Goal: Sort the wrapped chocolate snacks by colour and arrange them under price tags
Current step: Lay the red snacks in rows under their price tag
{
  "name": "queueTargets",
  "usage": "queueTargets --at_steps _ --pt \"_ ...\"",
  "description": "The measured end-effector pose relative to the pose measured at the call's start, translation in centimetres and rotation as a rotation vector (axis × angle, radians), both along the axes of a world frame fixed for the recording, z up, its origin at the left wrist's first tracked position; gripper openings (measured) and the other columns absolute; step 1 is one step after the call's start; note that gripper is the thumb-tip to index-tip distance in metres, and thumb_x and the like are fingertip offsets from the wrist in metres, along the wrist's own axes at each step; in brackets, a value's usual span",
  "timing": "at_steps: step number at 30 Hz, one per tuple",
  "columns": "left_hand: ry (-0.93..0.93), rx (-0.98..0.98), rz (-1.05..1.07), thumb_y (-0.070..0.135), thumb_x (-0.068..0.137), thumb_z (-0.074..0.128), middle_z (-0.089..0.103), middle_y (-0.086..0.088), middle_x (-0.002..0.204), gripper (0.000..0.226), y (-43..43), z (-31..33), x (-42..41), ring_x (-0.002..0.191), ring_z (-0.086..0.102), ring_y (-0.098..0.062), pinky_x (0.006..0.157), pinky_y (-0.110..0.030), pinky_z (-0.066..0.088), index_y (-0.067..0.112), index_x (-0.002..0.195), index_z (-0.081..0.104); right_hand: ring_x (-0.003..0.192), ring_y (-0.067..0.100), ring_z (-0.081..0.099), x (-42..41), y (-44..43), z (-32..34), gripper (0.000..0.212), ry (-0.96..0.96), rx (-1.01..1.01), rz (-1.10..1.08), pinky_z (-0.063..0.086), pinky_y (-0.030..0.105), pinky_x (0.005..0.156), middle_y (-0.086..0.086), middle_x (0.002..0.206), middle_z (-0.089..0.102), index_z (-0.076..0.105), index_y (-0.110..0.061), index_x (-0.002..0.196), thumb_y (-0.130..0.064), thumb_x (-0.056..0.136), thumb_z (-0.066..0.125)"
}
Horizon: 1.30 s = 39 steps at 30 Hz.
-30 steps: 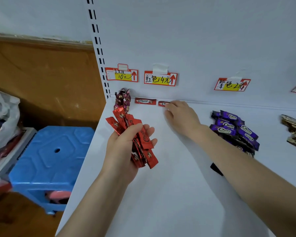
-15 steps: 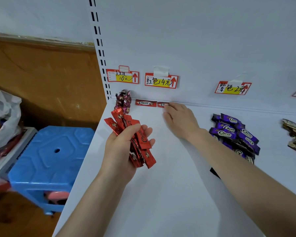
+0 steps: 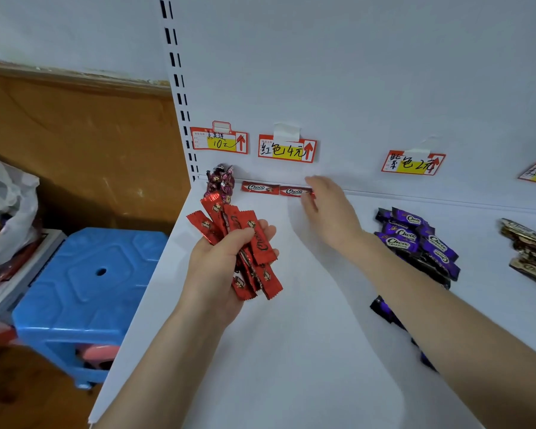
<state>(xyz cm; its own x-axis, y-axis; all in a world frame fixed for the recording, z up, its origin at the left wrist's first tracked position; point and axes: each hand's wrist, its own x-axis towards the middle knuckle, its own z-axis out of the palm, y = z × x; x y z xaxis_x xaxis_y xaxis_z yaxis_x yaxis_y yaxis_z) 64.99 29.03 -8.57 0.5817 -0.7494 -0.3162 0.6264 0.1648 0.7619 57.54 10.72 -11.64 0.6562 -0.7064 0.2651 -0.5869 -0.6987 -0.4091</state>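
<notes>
Red snacks (image 3: 262, 246) bunched in left grip (image 3: 217, 267); right grip (image 3: 331, 212) slack-fingered, empty, beside shelved red bar (image 3: 293, 191).

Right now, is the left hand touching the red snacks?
Touching. In the head view the left hand grips the bunch of red snacks, thumb curled over them.

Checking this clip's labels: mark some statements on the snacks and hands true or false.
1. The left hand grips a bundle of red snacks. True.
2. Two red bars lie along the back wall under the 4-yuan tag. True.
3. The purple snacks are piled under the 10-yuan tag. False: they lie under the 2-yuan tag.
4. The right hand holds a purple snack. False: it holds nothing; its fingers are by the second red bar.
</notes>
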Motion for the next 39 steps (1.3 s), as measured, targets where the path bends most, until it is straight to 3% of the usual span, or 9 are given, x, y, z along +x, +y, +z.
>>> queueTargets --at_steps 6,12,18,22,25,28,31,35,39 --pt "-0.032 -0.014 -0.083 0.014 0.090 0.057 0.075 0.001 0.092 0.024 0.2 0.1 -0.5 0.081 0.071 -0.012 0.065 -0.029 0.058 0.020 0.080 0.077 0.064 0.003 0.064 -3.4 6.1 6.0 0.011 -0.438 0.605 0.133 0.049 0.020 0.059 -0.005 0.070 0.068 0.065 -0.018 0.076 -0.019 0.086 0.061" --pt "0.002 -0.109 -0.137 0.021 0.070 0.066 0.074 -0.006 0.094 0.019 1.0 0.4 -1.3 0.082 0.072 -0.019 0.058 -0.027 0.056 0.016 0.086 0.075 0.058 -0.001 0.055 -4.3 10.8 6.3 0.011 -0.366 0.596 0.112 0.043 0.012 0.053 -0.004 0.068 0.066 0.064 -0.019 0.073 -0.026 0.077 0.072" --pt "-0.064 -0.104 -0.120 0.019 0.077 0.064 0.074 -0.006 0.095 0.024 2.1 0.4 -1.2 0.084 0.072 -0.021 0.061 -0.029 0.058 0.018 0.101 0.068 0.056 -0.002 0.052 -4.3 11.1 5.9 0.008 -0.391 0.631 0.159 0.040 0.010 0.052 -0.009 0.063 0.062 0.065 -0.024 0.079 -0.018 0.079 0.070" --pt "-0.022 -0.086 -0.033 0.014 0.088 0.058 0.074 -0.006 0.089 0.019 2.5 0.3 -0.8 0.083 0.072 -0.018 0.057 -0.031 0.057 0.018 0.106 0.061 0.065 0.000 0.050 -4.5 11.0 5.9 0.009 -0.366 0.091 0.123 0.038 0.011 0.060 -0.013 0.068 0.055 0.068 -0.017 0.077 -0.009 0.081 0.068" --pt "-0.043 -0.092 -0.025 0.018 0.086 0.060 0.074 -0.005 0.082 0.018 2.8 0.5 -0.6 0.078 0.072 -0.017 0.054 -0.028 0.056 0.019 0.105 0.060 0.069 0.024 0.057 -4.8 11.2 5.3 0.006 -0.303 -0.382 0.197 0.046 0.031 0.055 0.008 0.074 0.059 0.071 -0.003 0.080 -0.006 0.077 0.066" --pt "-0.104 -0.096 -0.030 0.012 0.087 0.061 0.074 0.000 0.077 0.017 2.9 0.5 -0.4 0.075 0.072 -0.015 0.053 -0.027 0.055 0.019 0.102 0.060 0.068 0.029 0.059 -5.1 11.4 4.9 0.008 -0.324 -0.504 0.266 0.048 0.033 0.053 0.011 0.077 0.061 0.072 -0.002 0.079 -0.003 0.073 0.068" --pt "-0.158 -0.102 0.010 0.002 0.086 0.061 0.072 0.006 0.071 0.021 2.8 0.4 -0.3 0.071 0.072 -0.013 0.053 -0.026 0.055 0.020 0.098 0.061 0.084 0.013 0.060 -5.3 11.5 5.0 0.016 -0.466 -0.148 0.224 0.047 0.025 0.074 -0.003 0.091 0.061 0.070 -0.010 0.093 -0.011 0.076 0.070" --pt "-0.169 -0.113 0.075 0.000 0.086 0.060 0.070 0.008 0.067 0.023 2.6 0.1 -0.6 0.070 0.071 -0.012 0.053 -0.026 0.055 0.020 0.098 0.062 0.070 -0.002 0.061 -5.2 11.9 5.1 0.009 -0.660 0.659 0.044 0.047 0.011 0.063 -0.012 0.075 0.068 0.066 -0.024 0.079 -0.019 0.075 0.072" --pt "-0.207 -0.107 0.064 0.001 0.086 0.061 0.071 0.006 0.072 0.023 2.3 -0.1 -1.0 0.075 0.072 -0.015 0.054 -0.025 0.055 0.022 0.095 0.061 0.069 0.006 0.064 -4.1 12.1 4.7 0.008 -0.697 0.975 0.097 0.050 0.018 0.061 -0.004 0.071 0.069 0.066 -0.015 0.073 -0.016 0.081 0.066"
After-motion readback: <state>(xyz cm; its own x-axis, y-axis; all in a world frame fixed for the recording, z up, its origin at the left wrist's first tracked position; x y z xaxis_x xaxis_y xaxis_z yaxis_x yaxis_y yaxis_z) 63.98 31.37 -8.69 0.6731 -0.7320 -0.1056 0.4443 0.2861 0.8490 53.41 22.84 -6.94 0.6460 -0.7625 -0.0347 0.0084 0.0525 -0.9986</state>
